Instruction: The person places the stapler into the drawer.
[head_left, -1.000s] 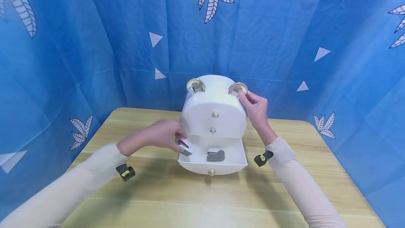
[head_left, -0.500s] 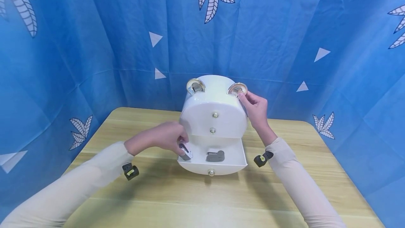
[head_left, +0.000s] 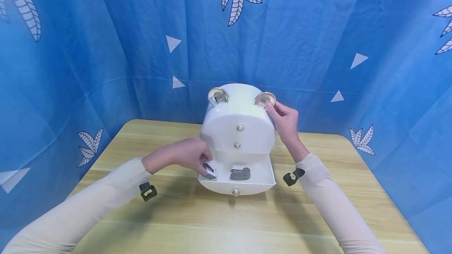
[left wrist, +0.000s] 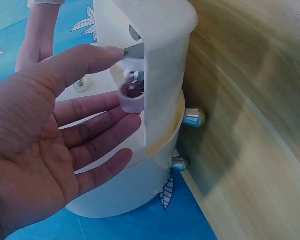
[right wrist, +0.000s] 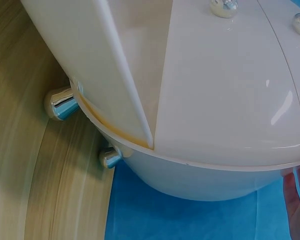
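A white rounded storage box (head_left: 231, 134) with two gold-rimmed, ear-shaped ornaments on top stands with its bottom drawer (head_left: 259, 183) pulled out. My left hand (head_left: 188, 154) reaches over the drawer's left side and pinches a small grey-and-white stapler (head_left: 210, 171) between thumb and fingers. In the left wrist view the stapler (left wrist: 133, 97) is partly hidden behind the drawer wall. A second grey stapler (head_left: 240, 173) lies near the middle of the drawer. My right hand (head_left: 287, 120) holds the right ear-shaped ornament (head_left: 265, 99) with its thumb at the lower edge.
Two round knobs mark the closed upper drawers, and a third knob (head_left: 236, 192) sits on the pulled-out drawer's front. Shiny feet (right wrist: 62, 104) carry the box above the wooden table (head_left: 226, 226). Behind it hangs a blue curtain (head_left: 300, 42).
My left hand has moved a little right and down with its stapler, which now sits lower in the drawer's left side. The right hand stays at the ornament.
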